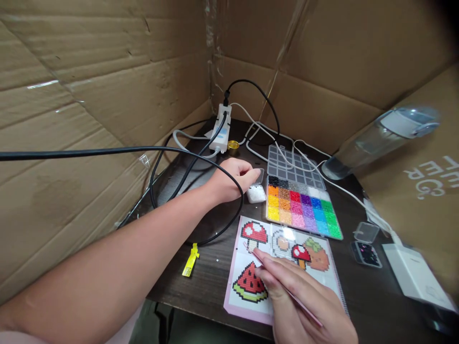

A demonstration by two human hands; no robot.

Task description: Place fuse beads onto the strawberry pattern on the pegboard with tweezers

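My right hand (304,296) is closed around a slim pair of pink tweezers (304,308). Their tips are over the stem of a red mushroom picture on the pattern sheet (234,306), which also shows a watermelon slice, an egg and an orange fruit. A small red-capped mushroom piece (301,254) lies over the sheet beside the orange fruit. Farther back, my left hand (236,179) has its thumb and fingers pinched together at the raised lid of a small clear box of white beads (256,195). What is in that pinch, if anything, is hidden.
A sorted bead case (303,210) lies open behind the sheet. A black cable (201,155) loops over my left forearm. Around the back are a power strip (220,129), a gold tin (233,147) and a bottle (376,138). A dark-bead box (366,253) and yellow tag (191,260) lie at the sides.
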